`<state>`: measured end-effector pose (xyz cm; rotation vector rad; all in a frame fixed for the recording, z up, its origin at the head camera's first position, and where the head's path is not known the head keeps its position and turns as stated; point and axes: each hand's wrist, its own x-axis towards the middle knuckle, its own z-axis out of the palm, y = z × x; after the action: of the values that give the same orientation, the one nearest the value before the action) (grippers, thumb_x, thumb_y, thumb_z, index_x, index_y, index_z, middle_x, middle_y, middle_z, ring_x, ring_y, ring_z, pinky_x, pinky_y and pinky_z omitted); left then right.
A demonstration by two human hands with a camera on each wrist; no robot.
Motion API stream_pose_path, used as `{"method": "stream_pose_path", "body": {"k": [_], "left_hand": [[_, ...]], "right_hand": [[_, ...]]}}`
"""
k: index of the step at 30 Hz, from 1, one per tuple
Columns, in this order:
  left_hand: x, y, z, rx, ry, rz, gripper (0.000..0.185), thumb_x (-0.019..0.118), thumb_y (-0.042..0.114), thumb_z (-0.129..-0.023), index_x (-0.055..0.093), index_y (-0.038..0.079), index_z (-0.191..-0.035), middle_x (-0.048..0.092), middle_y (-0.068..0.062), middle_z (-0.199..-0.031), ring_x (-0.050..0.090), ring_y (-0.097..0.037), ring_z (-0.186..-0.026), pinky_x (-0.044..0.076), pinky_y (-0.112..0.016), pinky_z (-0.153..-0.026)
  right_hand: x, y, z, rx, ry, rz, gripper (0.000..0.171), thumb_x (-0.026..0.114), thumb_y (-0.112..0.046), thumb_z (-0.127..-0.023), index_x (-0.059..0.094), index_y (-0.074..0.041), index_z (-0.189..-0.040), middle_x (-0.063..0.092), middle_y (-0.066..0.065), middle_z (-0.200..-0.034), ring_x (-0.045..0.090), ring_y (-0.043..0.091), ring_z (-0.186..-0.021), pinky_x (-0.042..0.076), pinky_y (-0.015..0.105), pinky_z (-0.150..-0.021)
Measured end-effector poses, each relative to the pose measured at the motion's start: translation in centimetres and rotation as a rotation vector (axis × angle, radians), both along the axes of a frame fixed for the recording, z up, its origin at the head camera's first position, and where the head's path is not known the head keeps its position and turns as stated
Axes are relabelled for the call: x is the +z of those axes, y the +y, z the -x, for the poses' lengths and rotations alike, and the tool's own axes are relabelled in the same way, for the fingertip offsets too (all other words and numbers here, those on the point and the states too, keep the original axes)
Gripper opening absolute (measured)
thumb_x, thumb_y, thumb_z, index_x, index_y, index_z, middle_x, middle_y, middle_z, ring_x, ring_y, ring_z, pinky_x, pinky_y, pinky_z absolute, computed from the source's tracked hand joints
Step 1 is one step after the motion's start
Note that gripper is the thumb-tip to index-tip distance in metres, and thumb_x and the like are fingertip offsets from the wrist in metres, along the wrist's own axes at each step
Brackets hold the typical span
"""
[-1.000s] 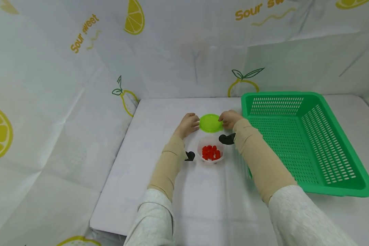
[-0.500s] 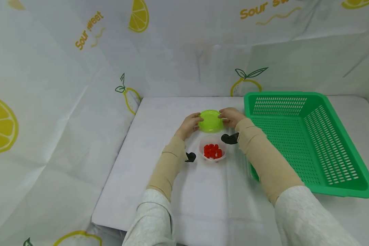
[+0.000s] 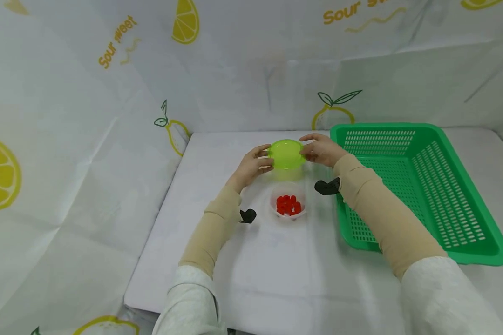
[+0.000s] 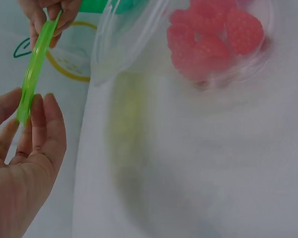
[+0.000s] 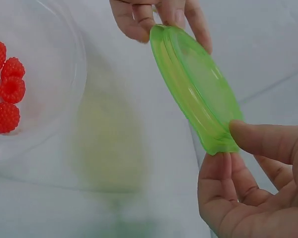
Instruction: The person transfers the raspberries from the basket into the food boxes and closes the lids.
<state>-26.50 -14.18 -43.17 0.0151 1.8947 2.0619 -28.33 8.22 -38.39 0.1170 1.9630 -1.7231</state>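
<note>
Left hand (image 3: pixel 251 165) and right hand (image 3: pixel 322 150) each in a pinching grip on opposite edges of a green lid (image 3: pixel 286 154), lifted above a clear bowl of raspberries (image 3: pixel 288 205), white worktop (image 3: pixel 218 186), green basket (image 3: pixel 419 186) alongside

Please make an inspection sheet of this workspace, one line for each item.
Surface: table under a white cloth.
Job's things: green lid held in the air by both hands; clear bowl of red berries, uncovered.
Clutter: green basket, nothing seen in it.
Grippers: left hand and right hand each pinch the lid's rim.
Cables: nothing seen.
Surroundings: white sheets with lemon prints all around.
</note>
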Motion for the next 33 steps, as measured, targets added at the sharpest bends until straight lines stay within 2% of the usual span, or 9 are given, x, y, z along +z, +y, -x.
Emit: {"method": "stream_pose_path", "body": {"k": [4,7,12,17,20,23,27,30,33], "left_hand": [[1.6,-0.3,-0.6,0.01,0.061,-0.018,0.06,0.06,0.0,-0.087,0.04,0.023,-0.14,0.05,-0.004,-0.105,0.062,-0.015,-0.086,0.052,-0.04,-0.091],[2.9,-0.8,-1.3,0.015,0.106,-0.005,0.062,0.062,0.001,-0.086,0.04,0.023,-0.14,0.051,-0.002,-0.102,0.063,-0.014,-0.087,0.052,-0.039,-0.091],[4.8,-1.7,-2.5,0.014,0.166,0.004,0.059,0.063,-0.001,-0.085,0.042,0.015,-0.139,0.054,-0.001,-0.103,0.062,-0.013,-0.092,0.052,-0.035,-0.092],[5.6,-2.1,-4.0,0.002,0.227,-0.005,0.044,0.063,-0.001,-0.084,0.051,0.003,-0.127,0.056,-0.002,-0.105,0.061,-0.012,-0.094,0.052,-0.031,-0.091],[5.6,-2.2,-5.1,0.0,0.259,-0.022,0.038,0.062,0.001,-0.086,0.053,0.003,-0.123,0.057,-0.002,-0.106,0.061,-0.012,-0.094,0.052,-0.03,-0.091],[5.2,-1.9,-6.2,0.009,0.274,-0.069,0.031,0.06,0.001,-0.087,0.056,0.005,-0.117,0.058,-0.001,-0.107,0.061,-0.011,-0.094,0.051,-0.032,-0.093],[4.4,-1.3,-7.1,0.039,0.298,-0.099,0.021,0.06,0.001,-0.087,0.06,0.006,-0.108,0.057,0.002,-0.103,0.06,-0.01,-0.092,0.051,-0.031,-0.093],[3.7,-0.9,-7.7,0.072,0.349,-0.047,0.022,0.063,0.005,-0.087,0.061,0.003,-0.109,0.057,0.007,-0.095,0.059,-0.009,-0.087,0.052,-0.024,-0.087],[3.1,-0.8,-8.4,0.115,0.399,-0.004,0.029,0.064,0.008,-0.087,0.061,0.0,-0.114,0.059,0.01,-0.09,0.059,-0.009,-0.082,0.051,-0.021,-0.083]], "right_hand": [[1.5,0.2,-0.6,0.011,0.074,0.013,0.058,0.053,-0.007,-0.092,0.027,-0.009,-0.144,0.045,0.001,-0.107,0.054,0.01,-0.084,0.045,0.027,-0.088],[2.6,0.3,-1.4,0.026,0.113,0.027,0.056,0.054,-0.01,-0.093,0.029,-0.008,-0.144,0.045,0.0,-0.11,0.054,0.009,-0.09,0.046,0.023,-0.089],[4.1,0.7,-3.2,0.086,0.193,0.035,0.052,0.054,-0.016,-0.094,0.034,-0.003,-0.141,0.049,-0.002,-0.118,0.053,0.008,-0.103,0.046,0.019,-0.093],[5.3,0.9,-5.7,0.096,0.283,0.006,0.048,0.058,-0.032,-0.091,0.048,-0.006,-0.13,0.053,-0.003,-0.121,0.054,0.009,-0.109,0.047,0.02,-0.095],[5.7,1.0,-7.2,0.091,0.341,-0.067,0.048,0.058,-0.043,-0.088,0.054,-0.012,-0.125,0.053,-0.006,-0.122,0.052,0.012,-0.108,0.046,0.022,-0.095],[5.9,1.4,-8.7,0.079,0.386,-0.14,0.048,0.057,-0.049,-0.087,0.058,-0.017,-0.122,0.055,-0.006,-0.11,0.051,0.014,-0.098,0.044,0.028,-0.09],[5.7,1.6,-10.8,0.028,0.412,-0.134,0.044,0.056,-0.048,-0.088,0.059,-0.016,-0.118,0.057,-0.005,-0.087,0.054,0.014,-0.086,0.047,0.025,-0.082],[5.3,1.4,-12.3,-0.023,0.441,-0.091,0.042,0.056,-0.043,-0.09,0.057,-0.012,-0.118,0.061,-0.008,-0.086,0.061,0.01,-0.085,0.052,0.02,-0.079],[4.8,0.7,-13.7,-0.05,0.48,-0.11,0.043,0.053,-0.04,-0.092,0.055,-0.011,-0.124,0.063,-0.01,-0.095,0.063,0.007,-0.088,0.051,0.019,-0.082]]}}
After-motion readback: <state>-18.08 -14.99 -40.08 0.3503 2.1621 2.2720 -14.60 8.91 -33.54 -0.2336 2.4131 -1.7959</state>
